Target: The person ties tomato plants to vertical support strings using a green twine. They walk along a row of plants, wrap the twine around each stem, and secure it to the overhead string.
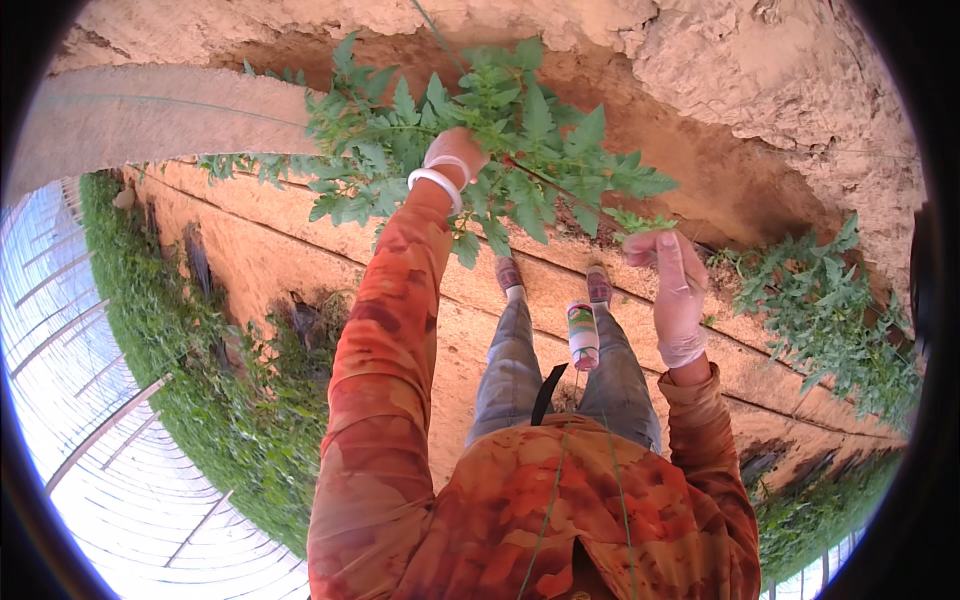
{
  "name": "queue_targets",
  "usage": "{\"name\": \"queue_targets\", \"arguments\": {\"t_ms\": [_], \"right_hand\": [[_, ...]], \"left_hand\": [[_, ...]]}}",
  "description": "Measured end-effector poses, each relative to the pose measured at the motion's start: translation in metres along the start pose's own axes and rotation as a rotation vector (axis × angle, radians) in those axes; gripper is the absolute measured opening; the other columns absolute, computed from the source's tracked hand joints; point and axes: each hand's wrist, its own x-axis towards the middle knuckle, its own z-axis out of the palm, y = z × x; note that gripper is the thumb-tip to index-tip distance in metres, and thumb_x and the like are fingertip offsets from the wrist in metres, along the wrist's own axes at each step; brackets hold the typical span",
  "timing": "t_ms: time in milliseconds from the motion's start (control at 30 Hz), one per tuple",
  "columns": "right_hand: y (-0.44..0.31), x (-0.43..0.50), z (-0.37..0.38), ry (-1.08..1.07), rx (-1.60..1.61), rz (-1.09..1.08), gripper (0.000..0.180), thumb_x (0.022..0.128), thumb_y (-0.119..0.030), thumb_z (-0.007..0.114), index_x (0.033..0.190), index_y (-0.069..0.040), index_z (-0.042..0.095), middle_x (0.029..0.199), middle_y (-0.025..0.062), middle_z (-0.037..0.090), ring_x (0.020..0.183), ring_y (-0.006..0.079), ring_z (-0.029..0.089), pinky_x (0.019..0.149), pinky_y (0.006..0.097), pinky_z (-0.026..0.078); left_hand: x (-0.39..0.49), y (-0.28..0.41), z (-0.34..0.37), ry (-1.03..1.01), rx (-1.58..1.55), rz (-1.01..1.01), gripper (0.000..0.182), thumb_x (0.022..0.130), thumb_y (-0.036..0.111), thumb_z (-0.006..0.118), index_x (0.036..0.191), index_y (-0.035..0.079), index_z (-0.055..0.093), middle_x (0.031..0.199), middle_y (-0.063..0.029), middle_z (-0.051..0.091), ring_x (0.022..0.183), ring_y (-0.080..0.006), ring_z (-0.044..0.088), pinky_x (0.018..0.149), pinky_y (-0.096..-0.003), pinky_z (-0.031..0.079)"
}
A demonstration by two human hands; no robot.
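My left hand (456, 154), with a white bangle at the wrist, reaches into a leafy tomato plant (536, 124); its fingers are closed around part of the plant, mostly hidden by leaves. From beside it a dark stem (562, 189) slants down to the right. My right hand (673, 281), in a thin translucent glove, is at the lower end of this stem, close to a small light-green shoot (645, 223). Its thumb and fingers are bent together; whether something is between them cannot be told. A labelled bottle (583, 336) hangs before my legs.
Green twine (442, 37) runs up from the plant. A pale curved band (172, 112) spans the upper left. Dark drip lines (337, 255) cross the soil. Another tomato plant (832, 300) stands right, dense plants (187, 360) left, and a rough earthen bank (780, 82) beyond.
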Motion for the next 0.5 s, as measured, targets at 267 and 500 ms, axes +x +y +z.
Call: {"name": "queue_targets", "arguments": {"t_ms": [267,500], "right_hand": [[-0.015,-0.016,-0.019,0.059,-0.022,0.044,0.045,0.109,-0.034,0.044,0.093,0.002,0.065,0.092,0.0104,0.07,0.081,0.0177,0.062,0.081,0.0329,0.05],[-0.02,-0.03,-0.027,0.109,-0.008,0.034,0.045,0.11,-0.033,0.042,0.09,0.001,0.063,0.089,0.0092,0.067,0.079,0.0171,0.059,0.081,0.0325,0.049]], "left_hand": [[-0.029,0.02,0.004,0.287,0.201,-0.028,0.032,0.083,0.037,0.068,0.105,0.015,0.076,0.102,-0.0133,0.074,0.097,-0.0341,0.071,0.084,-0.0434,0.058],[-0.032,0.015,0.025,0.523,-0.203,-0.07,0.038,0.076,0.039,0.073,0.105,0.014,0.077,0.097,-0.018,0.074,0.092,-0.0364,0.07,0.085,-0.0434,0.057]]}}
